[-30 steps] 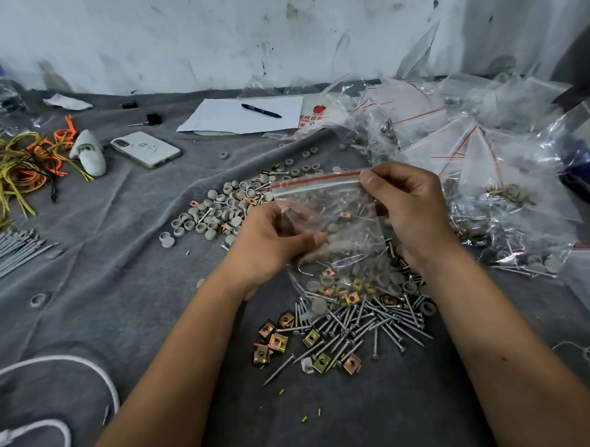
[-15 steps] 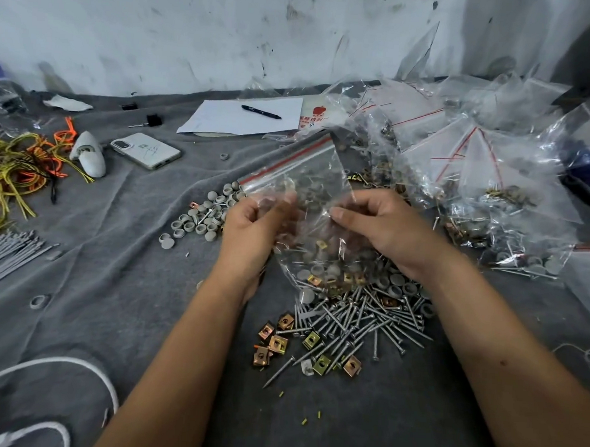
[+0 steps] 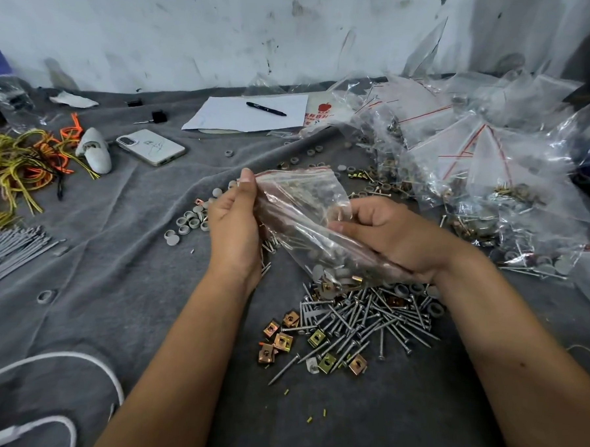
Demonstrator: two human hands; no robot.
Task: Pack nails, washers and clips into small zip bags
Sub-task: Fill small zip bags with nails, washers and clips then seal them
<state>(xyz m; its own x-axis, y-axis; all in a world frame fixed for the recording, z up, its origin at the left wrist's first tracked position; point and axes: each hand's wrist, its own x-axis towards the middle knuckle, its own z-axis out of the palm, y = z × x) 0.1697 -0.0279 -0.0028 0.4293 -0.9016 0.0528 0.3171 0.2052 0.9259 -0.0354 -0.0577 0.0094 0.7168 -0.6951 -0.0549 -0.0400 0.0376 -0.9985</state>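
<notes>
A small clear zip bag (image 3: pixel 304 210) with a red seal line is held tilted between both hands, with nails, grey washers and a brass clip inside its lower end. My left hand (image 3: pixel 235 227) pinches the bag's top left corner at the seal. My right hand (image 3: pixel 388 235) grips the bag's right side and lower part. Below the bag lies a heap of loose nails (image 3: pixel 367 319). Brass clips (image 3: pixel 282 340) are scattered at the heap's near left. Grey washers (image 3: pixel 187 223) lie left of my left hand.
A pile of filled zip bags (image 3: pixel 477 171) covers the right side. A phone (image 3: pixel 150 146), paper with a pen (image 3: pixel 265 108), yellow and orange ties (image 3: pixel 20 164), grey cable ties (image 3: pixel 1 252) and a white cable (image 3: pixel 57 358) lie on the grey cloth (image 3: pixel 113 265).
The bag has swung from hanging upright to lying tilted, seal end to the upper left. My left hand moved up to the seal corner; my right hand dropped along the bag's side.
</notes>
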